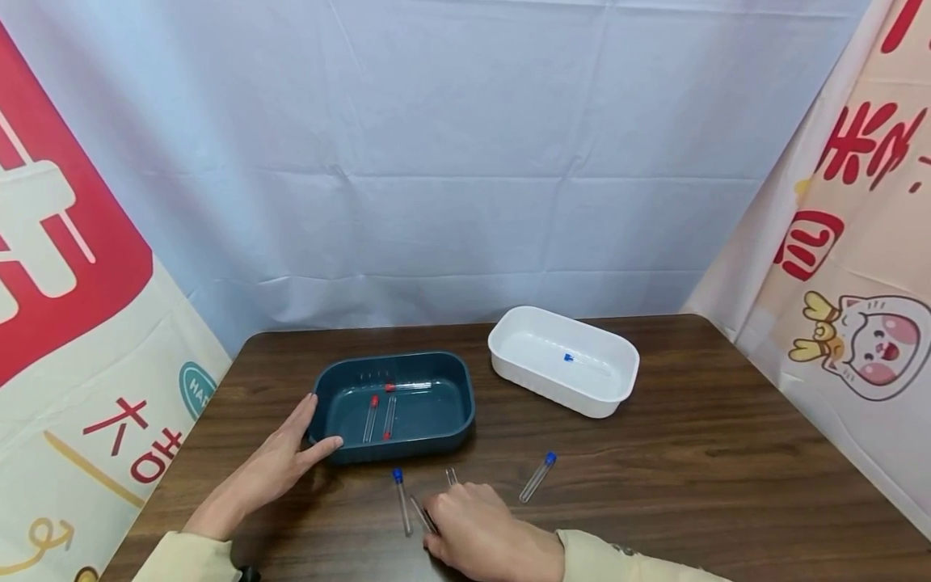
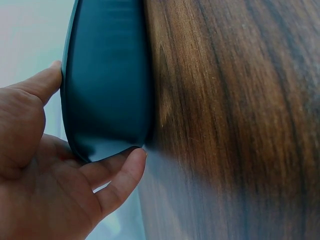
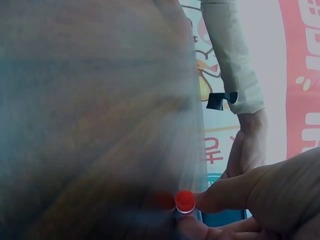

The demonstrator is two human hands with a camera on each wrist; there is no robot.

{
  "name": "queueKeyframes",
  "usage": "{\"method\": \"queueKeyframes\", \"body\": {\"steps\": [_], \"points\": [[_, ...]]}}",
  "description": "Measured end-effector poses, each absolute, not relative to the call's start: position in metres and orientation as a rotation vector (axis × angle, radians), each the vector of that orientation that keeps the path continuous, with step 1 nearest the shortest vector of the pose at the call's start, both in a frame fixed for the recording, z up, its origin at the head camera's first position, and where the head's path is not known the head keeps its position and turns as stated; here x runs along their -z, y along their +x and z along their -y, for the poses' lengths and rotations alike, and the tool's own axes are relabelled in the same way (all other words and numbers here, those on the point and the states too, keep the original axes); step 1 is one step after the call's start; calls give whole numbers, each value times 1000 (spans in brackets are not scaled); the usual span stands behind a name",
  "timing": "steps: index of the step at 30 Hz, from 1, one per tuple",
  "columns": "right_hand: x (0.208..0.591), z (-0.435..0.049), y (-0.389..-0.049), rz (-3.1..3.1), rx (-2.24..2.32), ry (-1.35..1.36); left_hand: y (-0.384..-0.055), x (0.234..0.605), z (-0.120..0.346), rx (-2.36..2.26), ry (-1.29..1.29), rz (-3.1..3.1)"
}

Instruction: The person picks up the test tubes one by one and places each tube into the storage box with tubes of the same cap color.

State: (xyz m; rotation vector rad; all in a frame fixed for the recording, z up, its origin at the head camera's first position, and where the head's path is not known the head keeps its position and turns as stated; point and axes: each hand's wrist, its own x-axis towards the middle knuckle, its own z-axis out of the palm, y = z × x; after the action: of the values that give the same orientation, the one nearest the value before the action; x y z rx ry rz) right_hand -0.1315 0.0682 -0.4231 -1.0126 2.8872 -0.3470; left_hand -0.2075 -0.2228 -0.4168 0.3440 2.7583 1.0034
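My left hand [image 1: 272, 469] holds the left end of a dark teal plastic box [image 1: 407, 451], thumb at the front rim and fingers round the end wall. Inside lie red-capped test tubes [image 1: 389, 416]. Over the table in front, my right hand [image 1: 473, 529] pinches a clear test tube with a red cap [image 3: 185, 201] between thumb and finger. Just left of that hand is a blue-capped test tube [image 1: 403, 503]. Another blue-capped tube [image 1: 537, 478] lies to its right. Beyond the knuckles a clear tube end [image 1: 452, 475] shows, the rest hidden.
A white plastic box [image 1: 560, 391] stands at the back right of the wooden table [image 1: 691, 453], with a blue-capped tube [image 1: 569, 357] inside. Behind the table hangs a pale cloth [image 1: 451, 162]. Printed cloths [image 1: 858, 323] flank both sides.
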Motion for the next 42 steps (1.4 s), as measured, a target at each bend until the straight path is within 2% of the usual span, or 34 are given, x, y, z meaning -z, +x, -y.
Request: {"method": "queueKeyframes", "body": {"steps": [19, 24, 28, 31, 42], "points": [[426, -73, -124, -2723, 735, -848, -207, 417, 222, -988, 333, -2765], [423, -90, -135, -2645, 860, -1106, -207, 417, 222, -986, 334, -2767], [425, -103, -146, -2682, 749, -1395, -207, 416, 222, -986, 337, -2768], [430, -107, -152, -2727, 620, -1508, -208, 416, 222, -980, 333, -2769], [441, -107, -164, -2696, 410, -1597, -207, 416, 222, -969, 323, -2767]]}}
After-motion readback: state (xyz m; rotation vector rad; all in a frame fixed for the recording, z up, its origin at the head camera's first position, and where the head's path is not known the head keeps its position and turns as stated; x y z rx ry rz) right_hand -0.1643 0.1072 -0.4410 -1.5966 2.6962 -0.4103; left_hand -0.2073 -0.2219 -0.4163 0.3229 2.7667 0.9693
